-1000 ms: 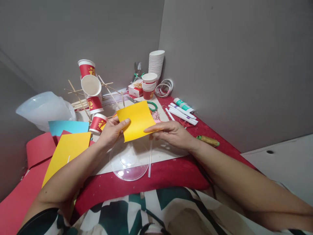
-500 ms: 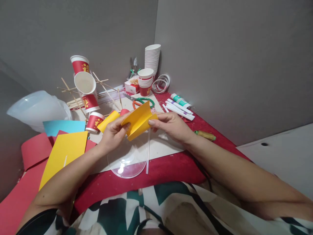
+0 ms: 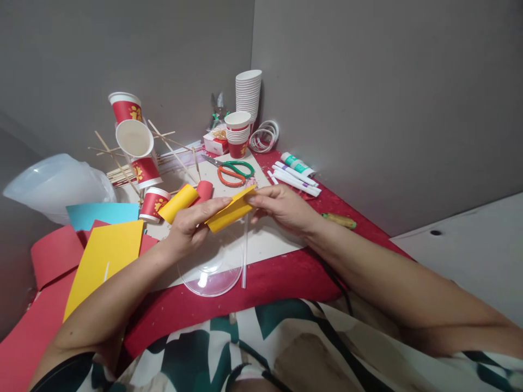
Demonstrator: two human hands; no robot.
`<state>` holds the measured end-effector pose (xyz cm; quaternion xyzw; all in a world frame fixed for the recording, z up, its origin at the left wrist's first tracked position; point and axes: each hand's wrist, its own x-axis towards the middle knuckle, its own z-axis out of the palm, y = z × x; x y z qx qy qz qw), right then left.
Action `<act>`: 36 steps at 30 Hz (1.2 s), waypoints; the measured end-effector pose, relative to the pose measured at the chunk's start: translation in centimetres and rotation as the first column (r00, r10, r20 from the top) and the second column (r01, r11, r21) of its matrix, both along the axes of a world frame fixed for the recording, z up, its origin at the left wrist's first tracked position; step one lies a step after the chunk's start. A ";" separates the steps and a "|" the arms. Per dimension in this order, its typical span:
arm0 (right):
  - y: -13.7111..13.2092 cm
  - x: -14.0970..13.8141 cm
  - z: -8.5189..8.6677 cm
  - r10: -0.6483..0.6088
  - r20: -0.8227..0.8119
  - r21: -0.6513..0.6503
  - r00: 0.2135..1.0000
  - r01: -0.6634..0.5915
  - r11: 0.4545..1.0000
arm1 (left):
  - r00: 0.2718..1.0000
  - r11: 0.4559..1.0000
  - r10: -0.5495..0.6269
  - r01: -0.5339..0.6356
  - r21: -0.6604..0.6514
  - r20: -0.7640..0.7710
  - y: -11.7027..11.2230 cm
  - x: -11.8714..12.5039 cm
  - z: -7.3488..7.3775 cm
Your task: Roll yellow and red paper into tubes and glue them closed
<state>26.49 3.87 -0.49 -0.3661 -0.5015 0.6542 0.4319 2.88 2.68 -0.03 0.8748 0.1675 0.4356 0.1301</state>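
grey walls meet in a corner behind a cluttered red tabletop (image 3: 286, 277). a person's left hand (image 3: 190, 226) and right hand (image 3: 284, 209) each pinch one end of a folded yellow paper (image 3: 231, 211), thumb and fingers closed on it, holding it just above a clear plastic lid (image 3: 210, 275) and a white straw (image 3: 244, 256). a yellow roll (image 3: 178, 202) and a red roll (image 3: 205, 190) lie just behind the left hand. green-and-orange scissors (image 3: 231, 170) rest farther back, near stacked paper cups (image 3: 238, 135). a yellow sheet (image 3: 104, 256) lies at left.
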 end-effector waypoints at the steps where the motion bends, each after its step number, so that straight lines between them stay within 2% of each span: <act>1: 0.0 0.0 0.0 0.005 -0.004 -0.007 1.000 -0.005 1.000 | 1.000 1.000 0.009 -0.009 0.006 -0.013 0.0 0.0 0.1; 5: -0.1 0.0 0.3 0.033 -0.015 -0.026 0.999 -0.034 0.999 | 0.991 0.997 0.064 -0.068 -0.030 -0.117 -0.3 -0.6 0.3; 8: -0.2 0.0 0.5 0.055 -0.013 -0.037 0.998 -0.055 0.998 | 0.985 0.996 0.077 -0.083 -0.031 -0.156 -0.3 -1.0 -0.2; 13: -0.2 -0.1 0.6 0.070 -0.010 -0.056 0.997 -0.071 0.996 | 0.993 0.997 0.065 -0.070 -0.046 -0.100 -0.2 -1.1 -0.8; 16: -0.3 -0.1 0.6 0.077 -0.009 -0.073 0.997 -0.077 0.994 | 0.992 0.992 0.097 -0.103 -0.077 -0.083 -0.5 -1.2 -0.6; 20: -0.5 -0.2 0.5 0.089 -0.006 -0.092 0.996 -0.090 0.992 | 0.979 0.978 0.151 -0.168 -0.125 -0.139 -1.1 -1.2 0.1; 25: -0.8 -0.4 0.4 0.092 -0.037 -0.108 0.995 -0.095 0.990 | 0.958 0.915 0.277 -0.287 -0.282 -0.078 -1.3 -0.7 0.2; 31: -0.8 -0.3 0.6 0.057 -0.078 -0.116 0.995 -0.066 0.991 | 0.916 0.862 0.401 -0.374 -0.342 0.010 -1.4 0.2 0.0; 33: -0.7 -0.3 0.7 0.045 -0.087 -0.113 0.995 -0.055 0.992 | 0.900 0.827 0.432 -0.369 -0.425 0.060 -1.4 0.6 0.2; 36: -0.6 -0.3 0.7 0.001 -0.113 -0.095 0.994 -0.012 0.995 | 0.885 0.732 0.437 -0.245 -0.635 0.162 -1.2 1.0 0.5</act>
